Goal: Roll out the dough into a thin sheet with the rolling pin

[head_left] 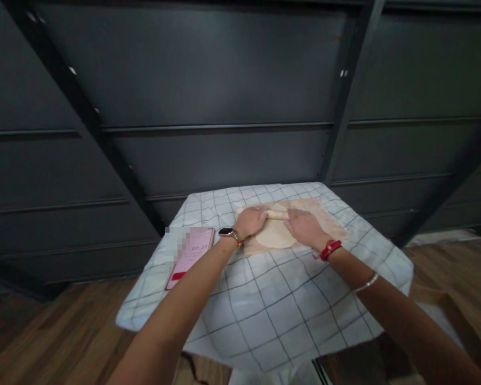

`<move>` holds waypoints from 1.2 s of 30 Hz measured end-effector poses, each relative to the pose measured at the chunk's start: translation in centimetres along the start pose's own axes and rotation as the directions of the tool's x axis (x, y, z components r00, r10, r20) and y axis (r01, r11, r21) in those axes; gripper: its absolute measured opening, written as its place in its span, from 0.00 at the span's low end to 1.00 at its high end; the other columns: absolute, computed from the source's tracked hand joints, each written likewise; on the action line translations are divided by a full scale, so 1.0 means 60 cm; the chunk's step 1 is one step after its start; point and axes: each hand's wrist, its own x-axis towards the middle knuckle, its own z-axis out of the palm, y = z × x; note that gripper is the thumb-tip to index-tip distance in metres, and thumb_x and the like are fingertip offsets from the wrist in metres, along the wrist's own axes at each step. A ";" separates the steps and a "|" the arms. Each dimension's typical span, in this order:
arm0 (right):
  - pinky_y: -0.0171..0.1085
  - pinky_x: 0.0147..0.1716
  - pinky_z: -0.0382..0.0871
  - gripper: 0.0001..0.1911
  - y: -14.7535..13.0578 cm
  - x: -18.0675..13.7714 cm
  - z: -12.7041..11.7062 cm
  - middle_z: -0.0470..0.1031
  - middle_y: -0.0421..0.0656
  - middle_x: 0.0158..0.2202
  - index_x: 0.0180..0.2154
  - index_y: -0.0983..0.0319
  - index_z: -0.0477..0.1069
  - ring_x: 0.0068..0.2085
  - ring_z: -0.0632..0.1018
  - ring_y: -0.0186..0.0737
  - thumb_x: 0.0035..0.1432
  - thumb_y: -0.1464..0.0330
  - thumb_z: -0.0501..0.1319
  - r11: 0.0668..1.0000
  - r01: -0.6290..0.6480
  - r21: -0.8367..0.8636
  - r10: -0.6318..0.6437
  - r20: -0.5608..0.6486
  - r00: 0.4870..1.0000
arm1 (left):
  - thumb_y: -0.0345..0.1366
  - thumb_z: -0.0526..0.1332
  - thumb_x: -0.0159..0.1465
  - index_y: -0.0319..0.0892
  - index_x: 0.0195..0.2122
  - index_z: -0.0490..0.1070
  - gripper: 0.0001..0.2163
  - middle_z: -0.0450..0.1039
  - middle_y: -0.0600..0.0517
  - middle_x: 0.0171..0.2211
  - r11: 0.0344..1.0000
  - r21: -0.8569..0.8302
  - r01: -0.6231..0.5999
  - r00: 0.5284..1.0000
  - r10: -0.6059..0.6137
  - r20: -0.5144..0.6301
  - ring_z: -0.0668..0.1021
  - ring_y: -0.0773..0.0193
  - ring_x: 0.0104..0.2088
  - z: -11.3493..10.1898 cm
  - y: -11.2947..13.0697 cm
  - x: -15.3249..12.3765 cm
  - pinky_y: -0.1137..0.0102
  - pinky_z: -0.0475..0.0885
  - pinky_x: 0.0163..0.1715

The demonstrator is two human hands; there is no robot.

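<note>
A pale rolling pin (277, 215) lies across the far part of a flat, rounded sheet of dough (274, 237). My left hand (251, 222) is closed over the pin's left end, and my right hand (304, 227) closes over its right end. Only the pin's middle shows between them; its ends are hidden under my fingers. Beneath the dough is a peach-coloured mat (332, 227), which reaches out farther on the right side.
The mat rests on a table with a white checked cloth (260, 299). A phone (192, 254) with a lit screen lies left of my left forearm. Dark metal panels (220, 152) stand behind the table. An open box (444, 315) is on the wooden floor at the right.
</note>
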 end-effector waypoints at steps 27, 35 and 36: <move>0.43 0.57 0.58 0.24 0.095 0.118 0.064 0.74 0.55 0.51 0.47 0.69 0.73 0.53 0.72 0.45 0.69 0.67 0.41 0.943 0.284 0.172 -0.289 0.004 0.957 | 0.32 0.43 0.71 0.39 0.52 0.69 0.18 0.64 0.46 0.59 0.963 0.226 -0.148 0.988 0.132 0.083 0.66 0.58 0.60 0.053 -0.038 0.186 0.63 0.62 0.57; 0.42 0.54 0.62 0.24 0.039 0.088 0.041 0.71 0.56 0.53 0.55 0.71 0.65 0.54 0.72 0.46 0.67 0.65 0.42 0.901 0.224 0.372 -0.229 -0.032 0.973 | 0.33 0.44 0.70 0.35 0.46 0.72 0.17 0.73 0.43 0.50 0.977 0.199 -0.073 0.997 0.073 0.009 0.73 0.58 0.52 0.062 -0.047 0.161 0.64 0.65 0.52; 0.42 0.53 0.63 0.24 0.027 0.082 0.037 0.71 0.58 0.53 0.56 0.73 0.63 0.53 0.72 0.48 0.67 0.66 0.43 0.914 0.199 0.353 -0.207 -0.016 0.978 | 0.33 0.44 0.70 0.35 0.45 0.72 0.17 0.73 0.43 0.50 0.980 0.186 -0.073 0.997 0.072 0.010 0.74 0.58 0.51 0.059 -0.049 0.152 0.64 0.65 0.52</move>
